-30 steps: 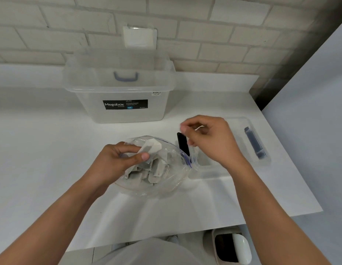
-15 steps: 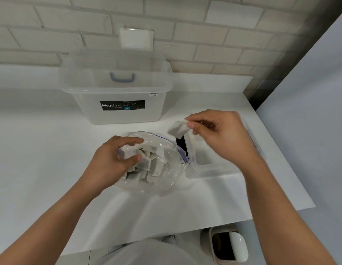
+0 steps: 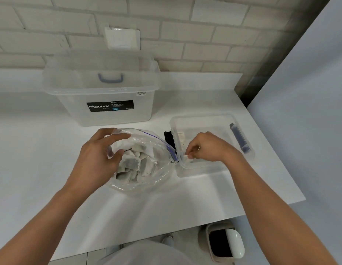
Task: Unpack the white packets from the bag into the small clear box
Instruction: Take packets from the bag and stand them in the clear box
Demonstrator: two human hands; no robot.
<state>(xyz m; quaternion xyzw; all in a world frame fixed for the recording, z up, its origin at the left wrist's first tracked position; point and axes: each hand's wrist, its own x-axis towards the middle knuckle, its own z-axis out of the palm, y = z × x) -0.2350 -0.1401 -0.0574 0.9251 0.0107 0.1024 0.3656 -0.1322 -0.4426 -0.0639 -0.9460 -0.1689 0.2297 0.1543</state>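
Observation:
A clear zip bag point(image 3: 147, 167) lies open on the white counter, filled with several white packets point(image 3: 136, 164). My left hand point(image 3: 98, 157) grips the bag's near rim, thumb inside the opening. The small clear box point(image 3: 208, 170) stands just right of the bag, with dark blue latches. My right hand point(image 3: 208, 148) is lowered inside the box at its front left corner, fingertips pinched on one white packet point(image 3: 188, 157). Another white packet point(image 3: 181, 136) lies in the box's far left corner.
A large clear Megabox storage bin point(image 3: 101, 88) stands behind the bag by the brick wall. The counter's right edge point(image 3: 292, 188) runs close to the small box. A swing-lid waste bin point(image 3: 223, 243) sits on the floor below the front edge.
My right hand carried a packet from above the bag's rim down into the small box. My left hand shifted its hold on the bag's rim.

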